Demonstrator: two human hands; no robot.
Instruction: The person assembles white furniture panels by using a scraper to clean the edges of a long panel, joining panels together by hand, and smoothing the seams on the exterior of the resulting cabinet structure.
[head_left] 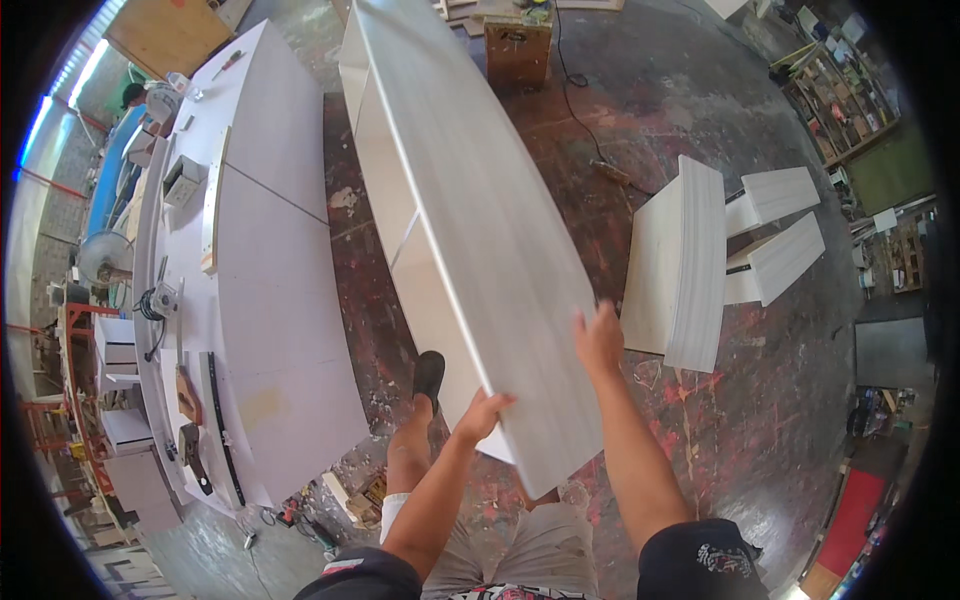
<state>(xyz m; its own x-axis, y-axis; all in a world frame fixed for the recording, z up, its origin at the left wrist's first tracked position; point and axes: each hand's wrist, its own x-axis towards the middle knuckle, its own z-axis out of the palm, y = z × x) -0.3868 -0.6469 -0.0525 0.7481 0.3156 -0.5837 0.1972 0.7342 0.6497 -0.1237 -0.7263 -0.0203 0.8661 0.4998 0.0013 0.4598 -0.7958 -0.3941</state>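
Observation:
A long, pale wood-grain cabinet (pixel 490 200) stretches away from me, its broad smooth panel facing up. Its open compartments (pixel 385 190) show along the left side. My left hand (pixel 485 415) is closed on the left edge near the close end, thumb over the panel; the other fingers are partly hidden. At the right edge, my right hand (pixel 600 340) lies against the cabinet with thumb and finger stretched out and apart. One of my feet, in a dark shoe (pixel 429 375), is beside the cabinet's open side.
Left stands a long white worktable (pixel 280 300) bearing a handsaw (pixel 187 393), a metal box (pixel 181 181) and a screwdriver (pixel 230 63). To the right, a pale drawer-like piece (pixel 690 265) and smaller panels (pixel 780 195) rest on the stained floor. A cable (pixel 568 110) trails behind. Far left, a person (pixel 160 105) is visible.

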